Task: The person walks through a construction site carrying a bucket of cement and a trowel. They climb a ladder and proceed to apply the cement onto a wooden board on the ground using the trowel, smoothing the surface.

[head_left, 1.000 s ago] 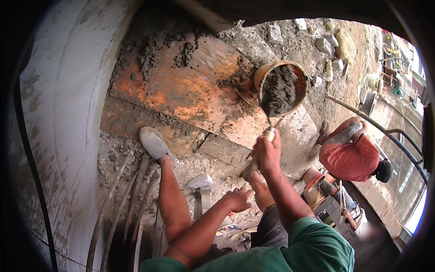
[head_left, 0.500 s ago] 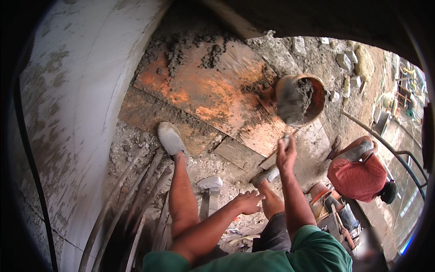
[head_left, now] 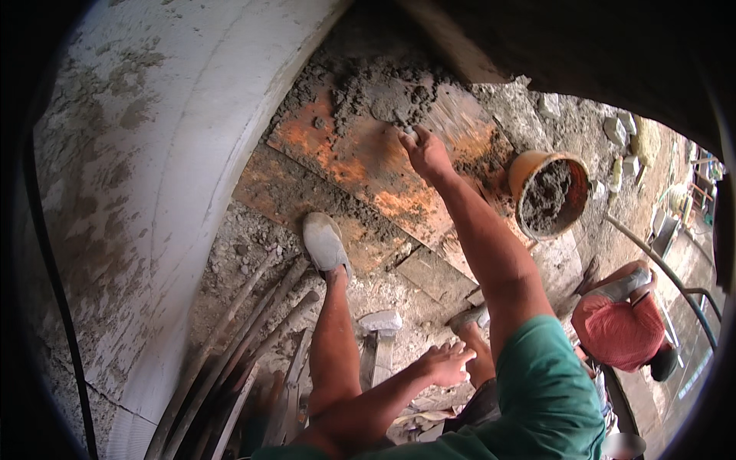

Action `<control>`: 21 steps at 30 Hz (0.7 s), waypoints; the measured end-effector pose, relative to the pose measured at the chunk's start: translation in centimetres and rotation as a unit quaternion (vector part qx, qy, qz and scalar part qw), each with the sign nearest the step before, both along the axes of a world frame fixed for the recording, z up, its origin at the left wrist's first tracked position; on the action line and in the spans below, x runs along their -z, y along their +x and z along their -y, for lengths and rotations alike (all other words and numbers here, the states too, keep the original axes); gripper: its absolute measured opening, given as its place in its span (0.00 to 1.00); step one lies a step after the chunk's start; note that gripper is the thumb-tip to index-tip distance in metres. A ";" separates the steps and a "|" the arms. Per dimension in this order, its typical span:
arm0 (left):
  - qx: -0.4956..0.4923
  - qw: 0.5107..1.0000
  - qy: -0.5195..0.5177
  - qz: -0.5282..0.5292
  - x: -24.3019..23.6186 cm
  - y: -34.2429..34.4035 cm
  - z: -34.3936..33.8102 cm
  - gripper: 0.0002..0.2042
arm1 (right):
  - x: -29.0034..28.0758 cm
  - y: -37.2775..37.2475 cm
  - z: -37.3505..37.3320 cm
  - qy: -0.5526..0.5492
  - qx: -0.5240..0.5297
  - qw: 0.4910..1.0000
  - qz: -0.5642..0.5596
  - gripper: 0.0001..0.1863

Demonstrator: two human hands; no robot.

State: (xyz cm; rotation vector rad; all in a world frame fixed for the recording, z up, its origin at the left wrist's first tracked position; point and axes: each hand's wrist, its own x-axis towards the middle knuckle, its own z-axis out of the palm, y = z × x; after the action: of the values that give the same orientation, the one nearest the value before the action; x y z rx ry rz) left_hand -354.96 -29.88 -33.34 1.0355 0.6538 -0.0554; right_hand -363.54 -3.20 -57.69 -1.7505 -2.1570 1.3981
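My right hand [head_left: 427, 156] stretches far forward, its fingers wrapped round the handle of a mortar-covered trowel [head_left: 392, 106]. The blade rests at the grey mortar heap [head_left: 353, 88] on the far part of an orange-stained board [head_left: 368, 169]; mortar hides much of its outline. To the right of that arm an orange bucket [head_left: 526, 170] leans toward me with mortar in it. My left hand [head_left: 448, 364] hovers near my knee, holding nothing, fingers loosely apart.
A pale wall [head_left: 207, 100] rises along the left. Several poles [head_left: 253, 326] lean at the lower left. A crouching person in a red shirt [head_left: 618, 330] is at the right, near a curved pipe [head_left: 652, 257]. Stones [head_left: 616, 130] lie beyond the bucket.
My right hand has carried the trowel from the bucket, forward and left, to the mortar at the board's far part. The view has shifted, and my left hand stays near my knee.
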 end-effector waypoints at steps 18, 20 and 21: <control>-0.055 0.998 -0.032 0.013 -0.3 -0.7 0.4 0.33 | -0.3 -5.5 2.9 -0.149 0.125 0.975 -0.105 0.20; -0.053 0.998 -0.027 0.013 -0.4 -0.9 1.4 0.34 | -3.8 -8.6 0.9 -0.147 0.042 0.988 -0.009 0.21; -0.045 0.999 -0.011 0.025 -0.5 -0.8 1.0 0.35 | -4.5 -8.5 -1.1 -0.130 0.008 0.990 0.049 0.21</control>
State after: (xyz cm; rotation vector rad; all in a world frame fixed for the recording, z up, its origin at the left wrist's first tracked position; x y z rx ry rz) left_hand -355.75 -30.91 -32.84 0.9824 0.6520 0.0428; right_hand -372.03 -2.11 -53.24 -1.9552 -2.0796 1.6912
